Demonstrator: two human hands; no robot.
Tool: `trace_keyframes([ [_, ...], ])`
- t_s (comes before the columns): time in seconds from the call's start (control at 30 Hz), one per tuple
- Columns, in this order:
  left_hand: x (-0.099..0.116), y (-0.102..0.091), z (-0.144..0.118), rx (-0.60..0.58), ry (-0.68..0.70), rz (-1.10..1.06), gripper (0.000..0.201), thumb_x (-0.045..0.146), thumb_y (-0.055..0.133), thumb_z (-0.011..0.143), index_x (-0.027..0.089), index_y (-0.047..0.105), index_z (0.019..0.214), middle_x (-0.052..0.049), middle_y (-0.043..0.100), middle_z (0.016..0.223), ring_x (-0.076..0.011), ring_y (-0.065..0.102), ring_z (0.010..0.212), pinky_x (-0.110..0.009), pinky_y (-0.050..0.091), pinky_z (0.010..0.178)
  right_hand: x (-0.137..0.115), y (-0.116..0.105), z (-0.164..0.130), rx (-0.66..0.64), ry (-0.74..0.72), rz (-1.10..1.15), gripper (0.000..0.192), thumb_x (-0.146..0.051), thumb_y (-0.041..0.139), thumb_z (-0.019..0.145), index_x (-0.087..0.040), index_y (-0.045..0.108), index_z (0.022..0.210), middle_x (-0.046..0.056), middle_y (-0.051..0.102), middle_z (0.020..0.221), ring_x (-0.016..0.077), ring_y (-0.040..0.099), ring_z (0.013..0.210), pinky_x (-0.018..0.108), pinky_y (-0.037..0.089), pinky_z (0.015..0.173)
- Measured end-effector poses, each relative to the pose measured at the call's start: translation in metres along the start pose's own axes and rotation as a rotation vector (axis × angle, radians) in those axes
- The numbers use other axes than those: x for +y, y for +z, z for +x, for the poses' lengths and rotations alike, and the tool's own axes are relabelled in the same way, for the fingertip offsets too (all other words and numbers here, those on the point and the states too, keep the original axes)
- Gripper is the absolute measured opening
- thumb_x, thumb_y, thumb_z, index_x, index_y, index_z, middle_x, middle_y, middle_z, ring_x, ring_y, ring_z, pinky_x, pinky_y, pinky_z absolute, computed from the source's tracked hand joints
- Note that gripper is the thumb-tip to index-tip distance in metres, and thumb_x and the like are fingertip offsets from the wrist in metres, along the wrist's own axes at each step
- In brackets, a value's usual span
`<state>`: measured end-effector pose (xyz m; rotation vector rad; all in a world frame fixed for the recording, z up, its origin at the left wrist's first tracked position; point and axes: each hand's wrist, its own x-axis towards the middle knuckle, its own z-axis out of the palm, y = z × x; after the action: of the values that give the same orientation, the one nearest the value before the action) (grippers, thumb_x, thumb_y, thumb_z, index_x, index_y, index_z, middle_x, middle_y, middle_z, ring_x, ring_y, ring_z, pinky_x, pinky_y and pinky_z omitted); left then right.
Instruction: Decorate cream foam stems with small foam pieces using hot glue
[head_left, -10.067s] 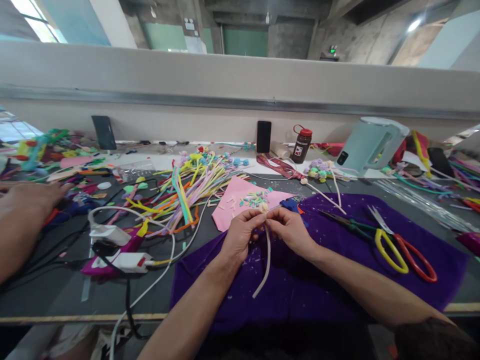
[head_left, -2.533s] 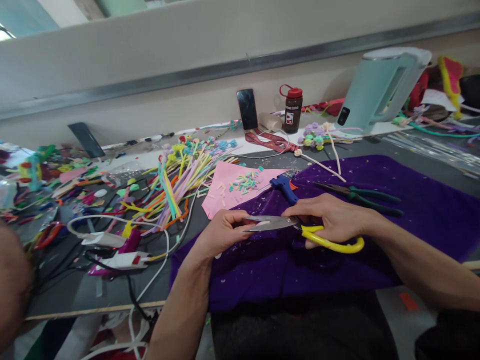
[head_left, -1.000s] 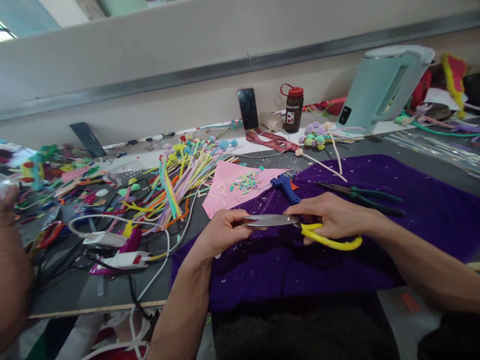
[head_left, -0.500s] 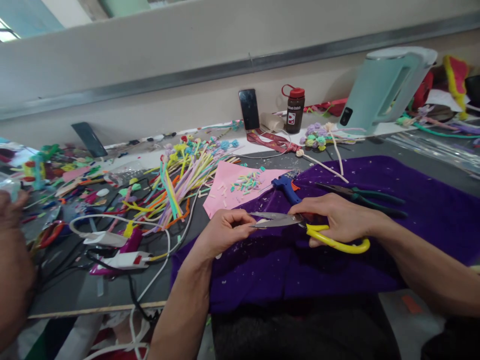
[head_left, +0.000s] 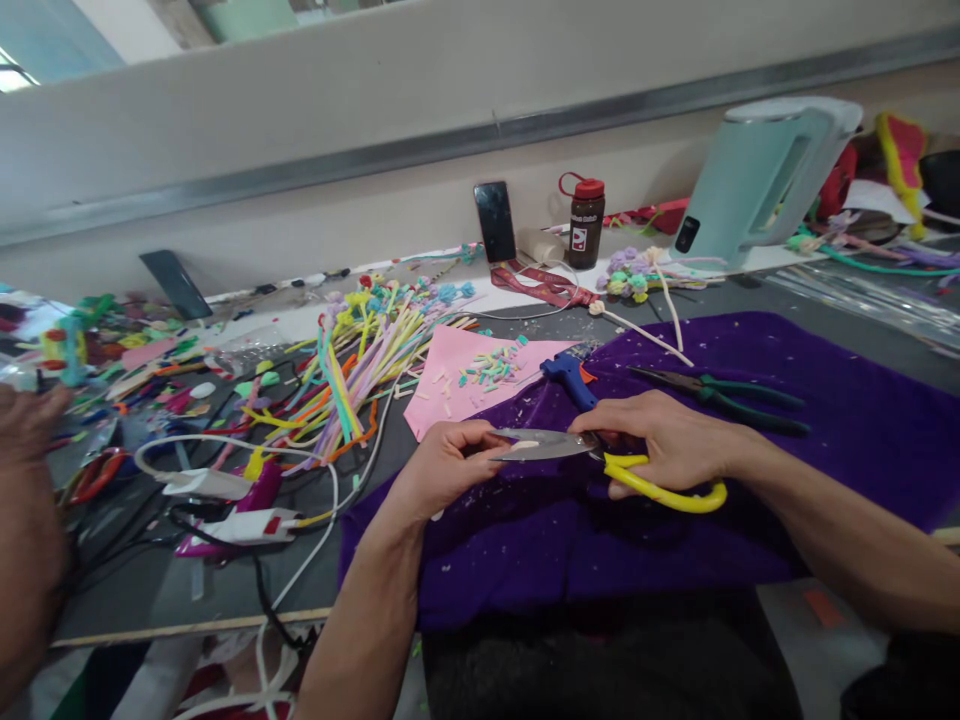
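Note:
My right hand (head_left: 664, 440) grips a pair of scissors (head_left: 551, 446) with yellow-coated handles, their blades pointing left and nearly closed. At the blade tips, my left hand (head_left: 448, 462) pinches thumb and fingertips together. What it holds is mostly hidden; a small pale bit shows by the blades. Under both hands lies a purple cloth (head_left: 510, 560) dotted with tiny white scraps. Just beyond it, a pink sheet (head_left: 427, 395) carries many short pastel pieces (head_left: 491, 368). A blue glue gun (head_left: 570, 378) and green-handled pliers (head_left: 731, 395) rest on the cloth.
Pastel pipe cleaners (head_left: 375, 370) are heaped left of the pink sheet. Plugs and white cables (head_left: 232, 522) lie nearer the edge. Another person's hand (head_left: 30, 420) is at far left. Behind stand a phone (head_left: 495, 222), a brown bottle (head_left: 585, 225) and a mint kettle (head_left: 742, 180).
The scissor blades, apart half a second ago, have closed together beside my left fingertips. The whole view has shifted slightly; both hands keep nearly the same places.

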<state>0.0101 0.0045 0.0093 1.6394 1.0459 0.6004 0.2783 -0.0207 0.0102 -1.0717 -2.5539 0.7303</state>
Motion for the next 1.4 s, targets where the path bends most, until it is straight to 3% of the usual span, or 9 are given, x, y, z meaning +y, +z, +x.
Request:
trace_keyframes([
  [0.6,-0.0037,-0.0004,-0.0002,0.027,-0.005,-0.003,0.018,0.017,0.062,0.058,0.012,0.069,0.075,-0.002,0.064,0.065,-0.0108,0.052,0.059,-0.02,0.039,0.056,0.0008,0.0011,0.0019,-0.017,-0.004,0.012,0.058,-0.05,0.062,0.068,-0.026,0.049,0.119,0.002,0.06,0.091,0.0146,0.053,0.074,0.026,0.038,0.066],
  [1.13,0.0013,-0.0005,-0.0016,0.03,0.014,0.062,0.013,0.013,0.054,0.062,0.012,0.066,0.067,0.005,0.049,0.052,-0.0055,0.037,0.05,-0.017,0.029,0.049,-0.0012,-0.0017,0.0004,0.015,-0.028,0.022,0.056,-0.049,0.061,0.07,-0.023,0.051,0.119,0.002,0.059,0.082,0.0132,0.052,0.07,0.023,0.039,0.063],
  [1.4,0.0022,0.0003,-0.0022,0.039,0.037,0.028,0.014,0.023,0.06,0.068,0.013,0.068,0.073,0.001,0.057,0.06,-0.007,0.042,0.054,-0.019,0.032,0.051,0.0033,-0.0004,0.0008,0.085,-0.002,0.031,0.053,-0.047,0.061,0.07,-0.022,0.053,0.116,0.002,0.063,0.087,0.0143,0.056,0.07,0.023,0.04,0.064],
])
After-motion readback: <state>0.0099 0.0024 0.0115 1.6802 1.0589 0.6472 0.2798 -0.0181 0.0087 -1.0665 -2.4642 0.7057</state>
